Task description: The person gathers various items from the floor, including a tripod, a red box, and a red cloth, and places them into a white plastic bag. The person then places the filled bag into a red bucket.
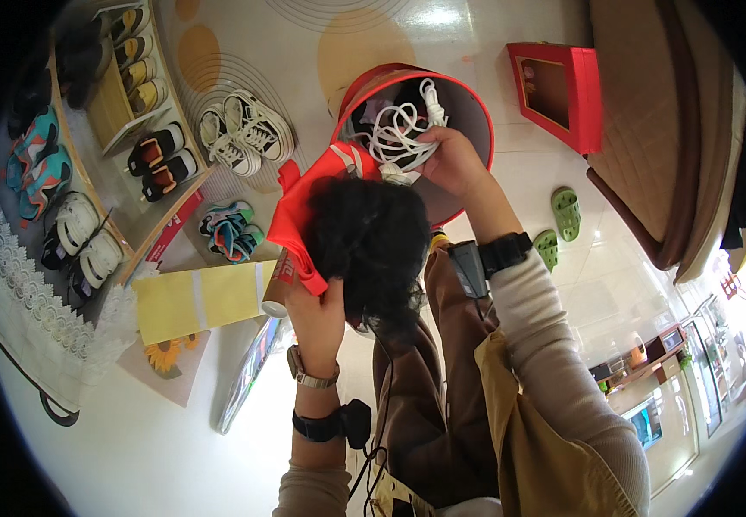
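My left hand (318,316) grips the edge of a red fabric bag (298,226), beside a brown cardboard tube (276,291) with a pale end. My right hand (447,161) holds a bundle of white cord (405,132), coiled in loops, over a round container with a red rim (486,116). Dark items lie inside the container below the cord. The black hair of a head (369,252) covers the middle of the view and hides part of the bag and the container's near side.
Shoe shelves (159,226) with several shoes stand at the left. Black-and-white sneakers (247,132) and multicoloured shoes (230,229) rest on the floor beside them. A red box with a window (589,97) stands at the right near a brown padded piece (644,129); green slippers (565,213) lie below.
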Motion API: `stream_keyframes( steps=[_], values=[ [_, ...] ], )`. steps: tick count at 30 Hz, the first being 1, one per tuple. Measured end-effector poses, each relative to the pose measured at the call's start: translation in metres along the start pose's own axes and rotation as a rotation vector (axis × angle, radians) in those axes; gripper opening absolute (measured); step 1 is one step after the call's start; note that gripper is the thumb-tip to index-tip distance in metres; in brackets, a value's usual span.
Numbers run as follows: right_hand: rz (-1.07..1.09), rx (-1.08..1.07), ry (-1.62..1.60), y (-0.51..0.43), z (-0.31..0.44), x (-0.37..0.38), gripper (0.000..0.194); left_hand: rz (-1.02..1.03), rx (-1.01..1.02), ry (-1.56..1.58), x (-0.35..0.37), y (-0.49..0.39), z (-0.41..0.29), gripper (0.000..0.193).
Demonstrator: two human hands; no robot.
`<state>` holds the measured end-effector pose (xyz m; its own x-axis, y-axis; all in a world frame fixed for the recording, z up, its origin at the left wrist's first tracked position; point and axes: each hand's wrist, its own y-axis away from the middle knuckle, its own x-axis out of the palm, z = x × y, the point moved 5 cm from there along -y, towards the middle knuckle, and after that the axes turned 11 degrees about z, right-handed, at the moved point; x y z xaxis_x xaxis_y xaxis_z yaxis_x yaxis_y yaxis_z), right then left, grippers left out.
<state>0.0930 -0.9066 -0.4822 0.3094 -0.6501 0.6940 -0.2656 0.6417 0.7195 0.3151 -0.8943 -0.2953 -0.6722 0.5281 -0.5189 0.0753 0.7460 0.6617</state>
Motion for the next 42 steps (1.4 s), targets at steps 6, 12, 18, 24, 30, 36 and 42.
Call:
stream_keyframes(
  steps=[6, 12, 18, 24, 30, 36, 42],
  values=[
    [0.274, 0.025, -0.184, 0.047, 0.021, 0.011, 0.052, 0.065, 0.071, 0.079, -0.006, 0.007, -0.010, 0.031],
    [0.269, -0.058, -0.118, 0.069, 0.039, 0.000, 0.046, 0.055, 0.077, 0.053, -0.009, 0.009, -0.016, 0.033],
    [0.007, -0.252, 0.148, 0.086, 0.038, -0.014, 0.029, 0.032, 0.085, 0.009, -0.011, 0.012, -0.016, 0.029],
    [-0.261, -0.556, 0.363, 0.119, 0.040, -0.017, 0.029, 0.118, 0.094, -0.018, -0.011, 0.009, -0.012, 0.024],
    [-0.357, -0.764, 0.377, 0.150, 0.038, -0.015, 0.029, 0.142, 0.236, 0.011, -0.019, 0.006, -0.005, 0.021],
    [-0.452, -0.963, 0.398, 0.175, 0.044, -0.011, 0.025, 0.149, 0.141, -0.023, -0.037, 0.008, 0.011, 0.025],
    [-0.336, -0.762, 0.446, 0.171, 0.027, 0.014, 0.025, 0.143, 0.153, 0.009, -0.025, 0.013, 0.001, 0.026]
  ],
)
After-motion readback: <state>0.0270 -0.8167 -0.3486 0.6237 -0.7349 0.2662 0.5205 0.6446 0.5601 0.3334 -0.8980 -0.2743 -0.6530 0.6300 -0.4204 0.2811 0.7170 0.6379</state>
